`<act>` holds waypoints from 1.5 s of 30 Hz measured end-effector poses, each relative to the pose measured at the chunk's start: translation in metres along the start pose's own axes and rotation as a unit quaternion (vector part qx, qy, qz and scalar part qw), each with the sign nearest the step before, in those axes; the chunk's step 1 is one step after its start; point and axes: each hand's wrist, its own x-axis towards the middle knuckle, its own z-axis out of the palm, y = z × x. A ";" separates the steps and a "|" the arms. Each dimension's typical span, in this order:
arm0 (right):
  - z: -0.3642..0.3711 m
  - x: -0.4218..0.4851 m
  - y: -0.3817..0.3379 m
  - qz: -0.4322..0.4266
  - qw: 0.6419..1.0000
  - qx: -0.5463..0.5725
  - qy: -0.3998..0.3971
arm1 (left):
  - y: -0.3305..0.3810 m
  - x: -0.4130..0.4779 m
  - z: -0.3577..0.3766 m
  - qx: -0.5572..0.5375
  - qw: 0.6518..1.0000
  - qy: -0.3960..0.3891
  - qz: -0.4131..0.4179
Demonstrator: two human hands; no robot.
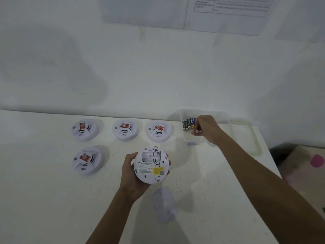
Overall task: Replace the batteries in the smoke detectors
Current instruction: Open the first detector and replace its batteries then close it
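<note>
The bench is showing white, flecked with small dark specks near the front. Four white smoke detectors are wearing red labels with a pale round emblem and thin black arc marks. The upturned detector is showing a white back printed with fine black text and a yellow sticker (a small dark code square sitting on it). The batteries are showing black and blue jackets with gold bands and silver ends. The container is looking translucent white, its lid rimmed pale cream. A pink blob is glowing at the right edge.
</note>
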 end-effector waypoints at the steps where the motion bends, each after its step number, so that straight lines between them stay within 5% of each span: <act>1: 0.001 0.000 -0.001 0.004 1.000 -0.010 -0.004 | 0.001 0.000 -0.001 0.001 1.000 -0.002 -0.001; 5: 0.002 0.003 0.001 -0.073 0.965 -0.251 -0.038 | 0.004 0.001 -0.003 -0.005 1.000 -0.010 -0.005; 8: 0.004 0.006 0.007 -0.165 0.830 -0.525 -0.087 | 0.006 0.002 -0.004 -0.007 1.000 -0.012 -0.005; 12: 0.005 0.005 0.007 -0.145 0.765 -0.608 -0.157 | 0.006 0.002 -0.005 -0.006 1.000 -0.014 -0.004; 17: 0.008 0.013 -0.001 -0.100 0.722 -0.669 -0.146 | 0.007 0.003 -0.007 -0.009 1.000 -0.017 -0.006; 22: 0.014 0.015 -0.001 -0.087 0.709 -0.691 -0.115 | 0.010 0.003 -0.006 -0.006 1.000 -0.024 -0.010; 40: 0.017 0.014 0.015 -0.085 0.751 -0.652 -0.056 | 0.017 -0.001 -0.020 -0.021 0.999 -0.016 -0.023; 45: 0.009 0.014 0.018 -0.098 0.815 -0.570 -0.042 | 0.020 -0.004 -0.021 -0.004 0.999 -0.035 -0.014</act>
